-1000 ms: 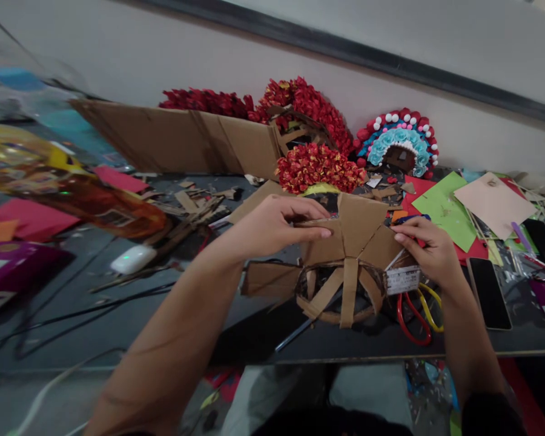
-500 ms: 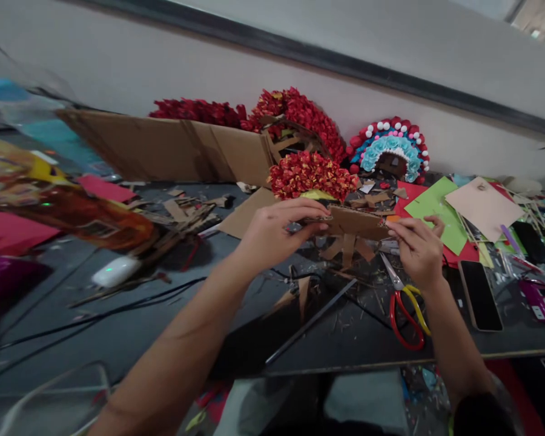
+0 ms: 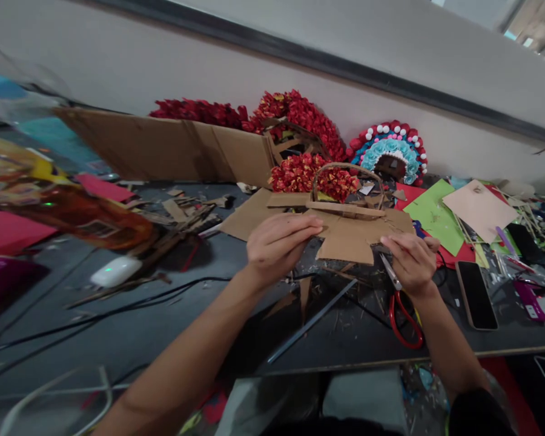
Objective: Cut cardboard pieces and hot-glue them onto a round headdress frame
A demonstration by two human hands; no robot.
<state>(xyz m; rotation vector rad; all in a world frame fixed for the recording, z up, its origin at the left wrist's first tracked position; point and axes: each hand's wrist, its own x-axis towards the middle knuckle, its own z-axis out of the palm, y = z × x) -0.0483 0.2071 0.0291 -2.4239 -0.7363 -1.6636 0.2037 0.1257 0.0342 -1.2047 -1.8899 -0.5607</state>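
Note:
A brown cardboard frame point(image 3: 352, 233), made of cut flaps, strips and a curved band, is held flat above the dark table point(image 3: 172, 315). My left hand point(image 3: 279, 245) pinches its left edge with closed fingers. My right hand point(image 3: 411, 263) grips its right edge, fingers closed. The curved band arches up on the far side of the frame. Red-handled scissors point(image 3: 402, 312) lie on the table just under my right hand.
Red paper-flower pieces point(image 3: 309, 172) and a blue, white and pink one point(image 3: 390, 148) stand by the wall. A long cardboard sheet point(image 3: 172, 148) leans at the back. Coloured paper sheets point(image 3: 436, 215), a phone point(image 3: 475, 293), cardboard scraps point(image 3: 186, 212), cables and a white device point(image 3: 113, 270) lie around.
The cardboard frame was turned over from upright to flat in both hands. The curved band that faced me now points away. The view shifted slightly.

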